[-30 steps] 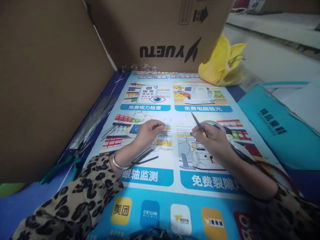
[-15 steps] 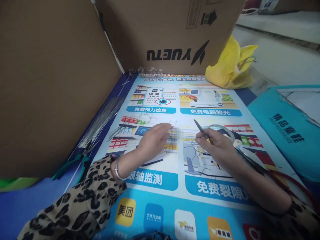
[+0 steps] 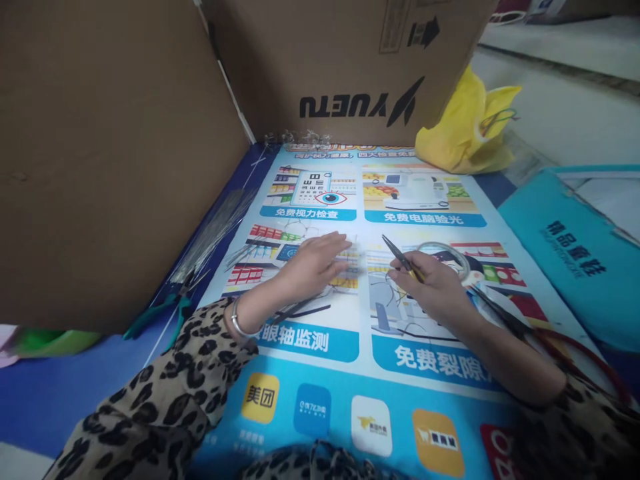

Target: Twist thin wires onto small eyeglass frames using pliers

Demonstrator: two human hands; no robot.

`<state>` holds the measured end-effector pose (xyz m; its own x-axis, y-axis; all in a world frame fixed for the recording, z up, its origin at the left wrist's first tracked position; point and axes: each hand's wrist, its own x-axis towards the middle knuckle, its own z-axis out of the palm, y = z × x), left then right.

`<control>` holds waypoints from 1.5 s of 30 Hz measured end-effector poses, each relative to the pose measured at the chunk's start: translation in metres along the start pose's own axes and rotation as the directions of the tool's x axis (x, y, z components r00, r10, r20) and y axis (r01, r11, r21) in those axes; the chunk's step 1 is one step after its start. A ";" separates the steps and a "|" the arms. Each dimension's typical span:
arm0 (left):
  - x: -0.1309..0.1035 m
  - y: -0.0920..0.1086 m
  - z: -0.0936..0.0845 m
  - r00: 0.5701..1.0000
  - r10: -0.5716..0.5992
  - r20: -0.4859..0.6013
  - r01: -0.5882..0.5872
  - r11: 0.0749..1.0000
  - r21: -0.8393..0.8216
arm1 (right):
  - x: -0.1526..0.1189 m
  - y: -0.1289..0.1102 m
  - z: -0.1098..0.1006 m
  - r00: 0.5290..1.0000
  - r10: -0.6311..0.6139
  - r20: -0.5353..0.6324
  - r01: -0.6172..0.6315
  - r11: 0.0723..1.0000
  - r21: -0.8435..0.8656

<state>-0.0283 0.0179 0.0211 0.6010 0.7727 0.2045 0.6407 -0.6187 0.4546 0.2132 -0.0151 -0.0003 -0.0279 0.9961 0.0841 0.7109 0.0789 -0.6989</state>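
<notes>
My right hand point(image 3: 435, 283) is closed around small needle-nose pliers point(image 3: 397, 252) with dark jaws, which point up and to the left. My left hand point(image 3: 315, 267) hovers over the printed poster, its fingers stretched out and slightly apart, with nothing visible in them. Thin bent wires point(image 3: 300, 229) lie on the poster just beyond it. Behind my right hand, a coil of pale wire point(image 3: 463, 257) is partly covered by the fingers. Scissors point(image 3: 505, 313) with red handles lie partly under my right forearm.
Teal-handled pliers point(image 3: 160, 313) and a bundle of straight wires point(image 3: 215, 233) lie on the left. Cardboard walls point(image 3: 125, 167) stand left and behind, with small wire pieces point(image 3: 305, 138) at the back. A yellow bag point(image 3: 460, 133) and turquoise box point(image 3: 565, 247) are on the right.
My left hand's fingers have straightened and spread a little. My right hand still grips the pliers in nearly the same place. The whole view has shifted slightly.
</notes>
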 end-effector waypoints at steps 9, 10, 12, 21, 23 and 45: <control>-0.038 0.027 -0.044 0.919 -0.269 0.288 0.094 0.860 0.502 | 0.001 0.003 0.000 0.997 -0.077 -0.006 0.077 0.996 -0.054; -0.042 0.028 -0.042 0.900 -0.280 0.333 0.074 0.852 0.518 | 0.001 0.003 0.000 0.997 -0.078 -0.005 0.077 0.995 -0.055; -0.047 0.028 -0.039 0.873 -0.284 0.397 0.028 0.841 0.540 | 0.001 0.002 0.000 0.997 -0.074 -0.004 0.073 0.996 -0.054; -0.051 0.021 -0.043 0.897 -0.229 0.377 0.054 0.905 0.421 | 0.001 -0.002 0.000 0.997 -0.070 0.010 0.071 0.996 -0.050; -0.051 0.020 -0.048 0.899 -0.230 0.371 0.075 0.918 0.389 | 0.001 -0.001 0.000 0.998 -0.056 0.017 0.057 0.997 -0.048; -0.037 0.042 -0.033 0.951 -0.030 0.308 0.050 0.997 -0.057 | -0.031 -0.050 0.002 0.873 -0.421 0.246 0.427 0.904 0.032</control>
<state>-0.0392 -0.0317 0.0616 0.6998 0.7092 -0.0863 0.6413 -0.5704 0.5132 0.1773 -0.0501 0.0310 -0.4960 0.8466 0.1930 0.6084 0.4975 -0.6183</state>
